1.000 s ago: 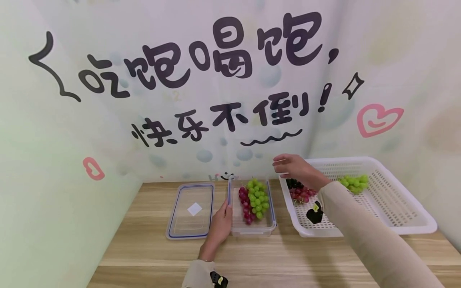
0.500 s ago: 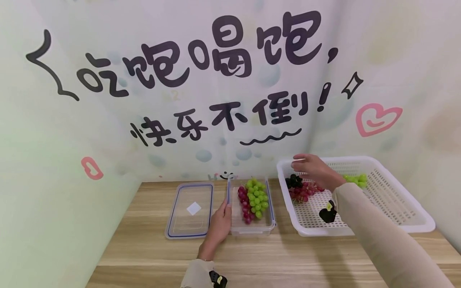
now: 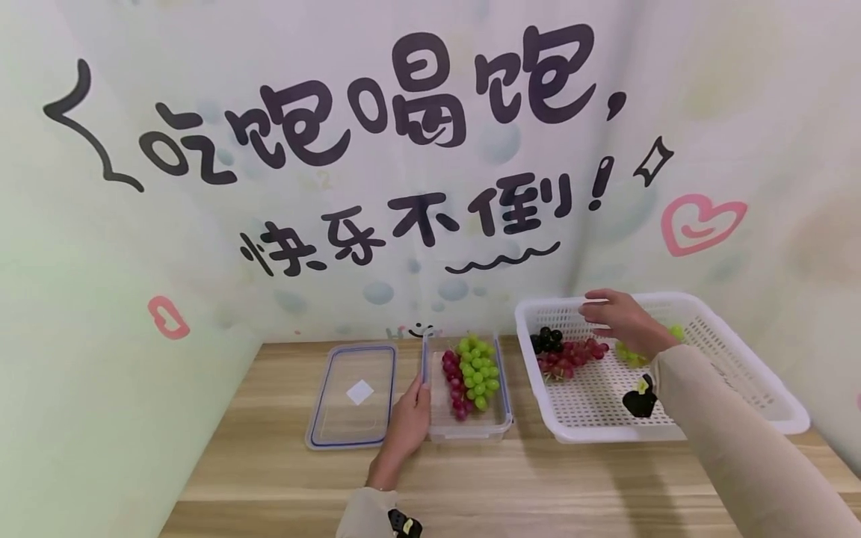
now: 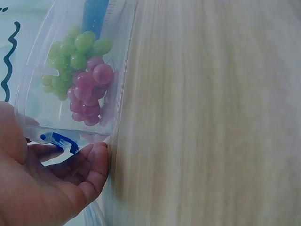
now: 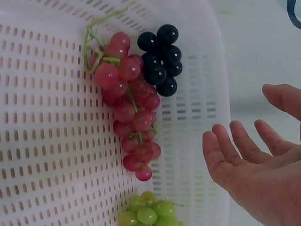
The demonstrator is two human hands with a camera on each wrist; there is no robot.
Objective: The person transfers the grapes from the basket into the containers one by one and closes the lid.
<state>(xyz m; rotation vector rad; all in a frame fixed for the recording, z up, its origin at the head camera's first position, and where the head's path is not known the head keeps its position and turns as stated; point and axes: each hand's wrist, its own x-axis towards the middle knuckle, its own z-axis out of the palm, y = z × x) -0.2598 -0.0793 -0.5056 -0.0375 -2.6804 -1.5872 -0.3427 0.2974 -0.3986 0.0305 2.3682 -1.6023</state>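
The bench (image 3: 471, 489) bore a white basket (image 3: 612, 434) at right, a clear box (image 3: 471, 431) left of it, and a lid (image 3: 353, 422) farther left. The left hand (image 3: 408, 418) had its grip clamped on the box's left side. The right hand (image 3: 625, 321), fingers apart, was above the basket. The box contained a green bunch (image 3: 479, 370) and a purple bunch (image 3: 455, 385); the basket, a red bunch (image 3: 568, 359), green grapes (image 3: 630, 356) and black grapes (image 3: 548, 340).

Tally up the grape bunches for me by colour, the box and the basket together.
Green: 2, one green bunch in the clear box and one smaller-looking green cluster in the white basket
Red to purple: 2, a purplish bunch in the box and a long red bunch in the basket
Black: 1, the black bunch in the basket
Total: 5
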